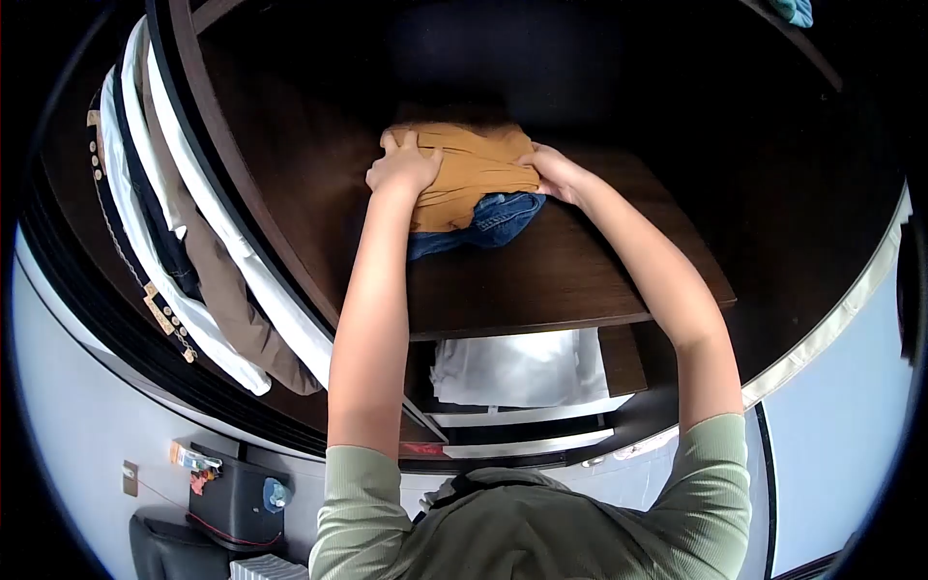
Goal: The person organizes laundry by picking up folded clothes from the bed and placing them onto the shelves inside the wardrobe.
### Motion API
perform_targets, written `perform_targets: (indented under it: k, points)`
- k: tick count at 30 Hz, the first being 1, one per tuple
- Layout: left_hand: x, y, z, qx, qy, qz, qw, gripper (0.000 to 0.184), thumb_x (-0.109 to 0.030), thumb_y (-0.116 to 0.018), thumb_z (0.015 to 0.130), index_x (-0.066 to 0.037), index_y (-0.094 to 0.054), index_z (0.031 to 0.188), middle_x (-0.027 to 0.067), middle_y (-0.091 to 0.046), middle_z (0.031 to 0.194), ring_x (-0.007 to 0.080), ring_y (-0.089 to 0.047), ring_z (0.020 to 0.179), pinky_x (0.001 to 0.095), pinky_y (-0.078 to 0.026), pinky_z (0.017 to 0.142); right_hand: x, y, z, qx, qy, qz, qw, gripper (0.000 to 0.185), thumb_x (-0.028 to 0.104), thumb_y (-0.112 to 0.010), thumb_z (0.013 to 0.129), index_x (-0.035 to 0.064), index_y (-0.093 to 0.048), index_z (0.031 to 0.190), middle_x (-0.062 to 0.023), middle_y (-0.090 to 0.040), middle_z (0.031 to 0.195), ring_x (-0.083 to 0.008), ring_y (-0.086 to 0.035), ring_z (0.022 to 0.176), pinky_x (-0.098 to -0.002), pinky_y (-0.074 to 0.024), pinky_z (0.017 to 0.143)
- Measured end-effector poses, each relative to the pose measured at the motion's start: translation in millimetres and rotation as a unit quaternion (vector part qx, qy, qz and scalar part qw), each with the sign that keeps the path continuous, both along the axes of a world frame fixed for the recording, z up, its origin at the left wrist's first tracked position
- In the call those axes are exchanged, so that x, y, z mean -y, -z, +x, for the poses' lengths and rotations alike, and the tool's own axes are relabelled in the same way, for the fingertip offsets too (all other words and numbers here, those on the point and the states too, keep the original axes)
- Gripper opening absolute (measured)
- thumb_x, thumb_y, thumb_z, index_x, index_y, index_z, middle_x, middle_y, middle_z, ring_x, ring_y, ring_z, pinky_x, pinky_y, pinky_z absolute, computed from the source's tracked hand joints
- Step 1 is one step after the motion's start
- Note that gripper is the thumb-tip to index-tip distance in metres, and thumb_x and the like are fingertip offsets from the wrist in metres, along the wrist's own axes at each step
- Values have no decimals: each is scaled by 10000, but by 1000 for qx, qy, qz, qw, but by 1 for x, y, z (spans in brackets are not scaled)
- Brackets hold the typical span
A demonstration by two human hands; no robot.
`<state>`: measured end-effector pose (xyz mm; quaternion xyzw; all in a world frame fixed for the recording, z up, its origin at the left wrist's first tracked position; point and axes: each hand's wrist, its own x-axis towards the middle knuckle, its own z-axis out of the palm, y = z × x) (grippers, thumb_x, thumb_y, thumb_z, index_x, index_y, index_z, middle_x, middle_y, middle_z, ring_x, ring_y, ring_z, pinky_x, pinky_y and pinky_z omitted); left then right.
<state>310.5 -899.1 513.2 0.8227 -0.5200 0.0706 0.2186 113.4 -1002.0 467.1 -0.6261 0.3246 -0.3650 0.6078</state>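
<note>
A folded mustard-brown garment point(478, 169) lies on top of folded blue denim point(507, 217) on a dark wooden shelf point(522, 285). On the garment's left side rests my left hand point(404, 169), its fingers spread over the cloth. At the opposite side my right hand point(559, 174) grips the garment's edge, thumb on top and the other fingers mostly hidden. The denim shows below the brown cloth, at the front and right of the pile.
Hanging clothes, among them a white garment point(246, 251) and a brown one point(222, 290), fill the left compartment behind an upright panel point(232, 164). Folded white cloth point(522, 367) lies below the shelf. A dark chair point(174, 546) stands at the lower left.
</note>
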Motion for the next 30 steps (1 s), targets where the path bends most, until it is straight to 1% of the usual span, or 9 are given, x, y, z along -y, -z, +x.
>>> perform_targets:
  k: [6,11,17,18,19,22,24,26,30]
  points:
    - [-17,6,3,46,-30,-22,998,451,-419,-567,785,-164,-537,1155,160,-482,1154,289,-578,961,374,-494,775,-6,-11,8,-90,68,-26,993,223,161,-515,795,29,-524,974,-75,-588,848,-122,-585,728,-254,-520,617]
    - [-37,-6,3,68,38,-343,936,213,-14,-500,741,-86,-634,891,178,-571,876,351,-590,798,397,-495,709,-17,-21,12,135,-6,-18,991,339,87,-535,780,9,-481,1106,-97,-590,911,-148,-590,726,-242,-493,553]
    - [-62,27,-10,306,71,-204,927,380,-49,-588,664,-89,-554,1040,193,-395,1227,392,-326,1161,489,-275,960,-15,-18,2,-254,-13,-205,945,686,266,-603,753,-67,-299,1270,-199,-527,1118,-233,-565,970,-301,-475,794]
    - [-71,30,-12,262,114,-141,948,469,-136,-593,725,-124,-480,1180,188,-336,1318,428,-261,1220,550,-209,990,-17,-31,-3,-346,-9,-221,912,744,307,-610,749,-77,-266,1286,-214,-507,1152,-247,-556,998,-311,-468,818]
    - [-83,27,-15,168,167,-71,969,531,-218,-584,762,-161,-399,1257,172,-265,1367,432,-216,1249,551,-178,1006,-51,-43,-3,-485,146,-386,771,812,437,-583,750,-60,-252,1300,-225,-438,1240,-279,-536,1044,-346,-449,861]
    - [-113,33,-19,139,222,47,964,660,-380,-546,814,-226,-226,1370,150,-129,1437,431,-103,1297,554,-110,1030,-55,-27,-5,-447,46,-496,743,902,594,-544,727,64,-199,1371,-286,-190,1372,-418,-324,1215,-433,-316,991]
    - [-111,48,-16,211,184,71,957,706,-363,-527,839,-257,-110,1398,140,-72,1452,428,-60,1310,557,-91,1034,-84,-30,-7,-465,-114,-342,808,990,634,-564,701,157,-55,1403,-317,-7,1394,-449,-99,1293,-430,-212,1043]
    - [-104,61,-14,235,171,41,956,674,-256,-499,863,-261,-91,1400,135,-56,1455,438,-63,1306,565,-112,1027,-102,-28,0,-554,-68,-407,723,1065,639,-593,671,158,16,1401,-326,11,1389,-468,-107,1284,-424,-226,1038]
    - [-94,64,-13,263,150,53,951,666,-145,-474,860,-270,-100,1397,137,-66,1454,447,-90,1299,570,-137,1021,-88,-14,10,-528,-21,-436,728,1067,622,-608,669,161,18,1400,-337,-76,1377,-495,-212,1241,-426,-270,1019]
